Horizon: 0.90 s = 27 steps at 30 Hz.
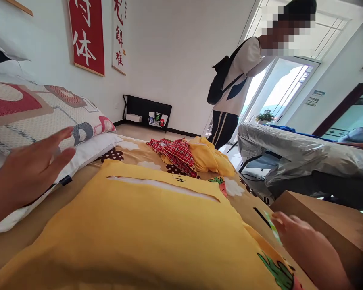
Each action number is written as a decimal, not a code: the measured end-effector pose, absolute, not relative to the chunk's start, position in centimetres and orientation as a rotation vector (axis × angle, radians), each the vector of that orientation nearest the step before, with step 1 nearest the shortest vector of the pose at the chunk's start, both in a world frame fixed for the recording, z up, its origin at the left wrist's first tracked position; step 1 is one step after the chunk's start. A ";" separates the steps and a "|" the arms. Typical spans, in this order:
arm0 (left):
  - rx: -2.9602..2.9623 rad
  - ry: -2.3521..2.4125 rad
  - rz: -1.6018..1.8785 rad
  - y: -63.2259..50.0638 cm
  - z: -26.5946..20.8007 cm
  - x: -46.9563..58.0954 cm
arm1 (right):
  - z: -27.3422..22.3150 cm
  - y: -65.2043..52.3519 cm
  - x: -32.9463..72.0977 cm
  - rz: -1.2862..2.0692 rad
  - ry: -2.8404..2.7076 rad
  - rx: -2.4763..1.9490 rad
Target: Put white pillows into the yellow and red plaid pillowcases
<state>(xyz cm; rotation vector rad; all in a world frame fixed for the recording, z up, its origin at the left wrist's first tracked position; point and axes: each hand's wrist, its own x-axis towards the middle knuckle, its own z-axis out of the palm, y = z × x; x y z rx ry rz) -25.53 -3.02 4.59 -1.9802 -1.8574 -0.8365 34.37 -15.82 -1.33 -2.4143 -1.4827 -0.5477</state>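
Observation:
A yellow pillow (pixel 157 237) with printed carrots lies flat on the bed right in front of me. Its cover has a long slit near the far edge, and white shows through it. My left hand (pixel 30 173) hovers at the left with fingers stretched out and nothing in it, over a white pillow (pixel 81 161). At the right, my right hand (pixel 308 245) is closed, with a thin translucent green strip (pixel 272 226) at its fingertips; its exact kind cannot be made out. A short black strip (pixel 261 217) lies on the bed sheet (pixel 248 205) beside it.
Beyond the pillow lie a red plaid cloth (pixel 181 153) and a crumpled yellow cloth (pixel 210 155). Patterned pillows (pixel 42 112) are stacked at left. A cardboard box (pixel 326 217) and a plastic-covered mattress (pixel 305 149) stand at right. A person (pixel 242 76) stands near the window.

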 end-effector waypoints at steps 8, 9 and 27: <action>-2.568 -1.726 -0.650 1.0 -4.4 -9.3 | -4.4 -3.0 20.9 -0.061 -1.945 -1.989; -2.624 -1.737 -0.610 1.5 -6.1 -9.0 | -6.1 -2.5 20.8 0.046 -1.963 -1.966; -3.001 -0.870 -0.596 -6.0 -4.3 -1.1 | -2.2 -0.7 24.6 0.081 -2.439 -1.644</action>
